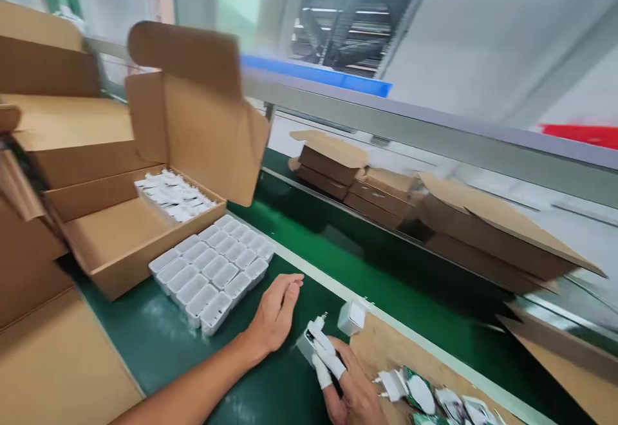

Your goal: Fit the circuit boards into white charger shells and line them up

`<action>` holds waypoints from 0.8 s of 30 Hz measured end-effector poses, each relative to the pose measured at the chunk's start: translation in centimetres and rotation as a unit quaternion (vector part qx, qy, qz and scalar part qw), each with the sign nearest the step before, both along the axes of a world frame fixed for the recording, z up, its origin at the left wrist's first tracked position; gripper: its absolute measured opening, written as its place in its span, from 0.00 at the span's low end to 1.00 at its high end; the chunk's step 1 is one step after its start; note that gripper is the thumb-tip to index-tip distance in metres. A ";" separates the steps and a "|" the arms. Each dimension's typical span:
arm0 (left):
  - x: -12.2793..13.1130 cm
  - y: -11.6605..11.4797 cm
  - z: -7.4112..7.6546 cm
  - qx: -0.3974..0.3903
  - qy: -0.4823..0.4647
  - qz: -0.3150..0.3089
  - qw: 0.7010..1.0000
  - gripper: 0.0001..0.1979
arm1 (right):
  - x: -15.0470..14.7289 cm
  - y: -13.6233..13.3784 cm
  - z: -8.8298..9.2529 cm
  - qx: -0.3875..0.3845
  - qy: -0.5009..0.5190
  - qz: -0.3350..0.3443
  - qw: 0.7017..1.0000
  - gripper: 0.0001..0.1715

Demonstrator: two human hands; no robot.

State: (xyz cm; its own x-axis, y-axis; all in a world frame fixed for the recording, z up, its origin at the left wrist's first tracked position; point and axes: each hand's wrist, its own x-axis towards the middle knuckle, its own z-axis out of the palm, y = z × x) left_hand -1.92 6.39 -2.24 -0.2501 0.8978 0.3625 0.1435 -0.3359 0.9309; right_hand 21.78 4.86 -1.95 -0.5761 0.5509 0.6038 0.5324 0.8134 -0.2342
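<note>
My right hand, with white covers on some fingertips, grips a white plug-in charger. Metal pins point up from it, and a small dark area shows on its upper part. My left hand hovers left of it, fingers curled together and thumb alongside; nothing shows in its grasp, though the palm side faces away. Beyond the right hand stands a white box-shaped housing. To the right lie a white pronged plug part and several white parts with green circuit boards.
A tray of white housings in rows sits on the green table. Behind it, an open cardboard box holds a pile of white parts. Past a pale edge strip runs a green belt, with brown cartons along its far side.
</note>
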 end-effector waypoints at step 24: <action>0.8 -2.8 -1.2 -0.111 0.061 -0.098 0.987 0.16 | -1.9 -3.0 -1.4 -0.129 0.007 -0.073 0.989 0.27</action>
